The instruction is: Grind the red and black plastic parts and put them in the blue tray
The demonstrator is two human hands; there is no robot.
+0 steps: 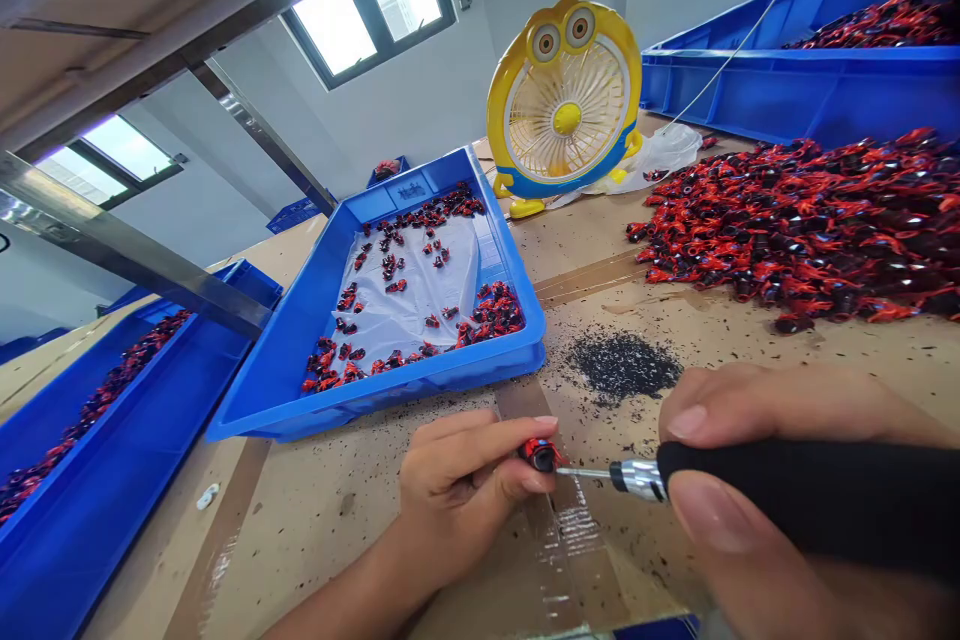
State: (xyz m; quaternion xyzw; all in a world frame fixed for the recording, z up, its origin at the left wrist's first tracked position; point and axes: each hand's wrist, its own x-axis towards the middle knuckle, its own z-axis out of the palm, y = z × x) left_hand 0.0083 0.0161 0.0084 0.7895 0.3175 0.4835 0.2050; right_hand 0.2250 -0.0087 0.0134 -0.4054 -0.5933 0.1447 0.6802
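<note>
Between its thumb and fingers, my left hand (469, 490) pinches a small red and black part (540, 455) above the table. My right hand (757, 490) is wrapped round the thick black handle of a powered screwdriver (795, 490), at the right. The thin metal tip of the tool points left and reaches the right side of the part; whether it touches cannot be made out. Behind my left hand stands a blue tray (412, 375) with several like parts on a white sheet. A large pile of red and black parts (810, 220) lies at the right.
Dark shavings (622, 365) are heaped behind the tool. A yellow fan (566, 115) stands behind the tray. Blue crates are at the far left (150, 440) and back right (810, 90). A metal frame (135, 250) crosses the left side. A small white piece (208, 496) lies on the cardboard.
</note>
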